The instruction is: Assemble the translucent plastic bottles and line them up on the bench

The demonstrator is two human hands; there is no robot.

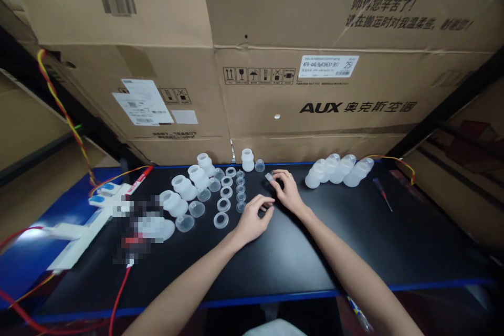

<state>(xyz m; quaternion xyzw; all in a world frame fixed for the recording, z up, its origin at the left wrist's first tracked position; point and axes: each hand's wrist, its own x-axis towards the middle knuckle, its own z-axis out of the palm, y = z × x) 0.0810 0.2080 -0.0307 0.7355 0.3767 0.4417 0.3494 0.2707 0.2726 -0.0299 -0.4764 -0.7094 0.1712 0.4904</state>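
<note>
My right hand (pixel 286 189) pinches a small clear plastic piece (pixel 270 177) between thumb and fingers, above the black table. Closer to me, my left hand (pixel 255 219) hovers with bent fingers, thumb and forefinger apart, and nothing visible in it. Beside the left hand runs a column of small clear stepped plastic parts (pixel 241 189). To their left is a column of translucent rings (pixel 224 205). Clear domed caps (pixel 197 209) and white waisted bottles (pixel 184 187) stand in slanting rows further left. One more bottle (pixel 248 159) stands at the back beside a small dome (pixel 260 165).
Several capped bottles (pixel 333 168) lie clustered at the back right, near a screwdriver (pixel 382 194). A power strip (pixel 92 226) with cables lies at the left edge. Cardboard (pixel 260 100) walls off the back. A blurred patch hides something at the left.
</note>
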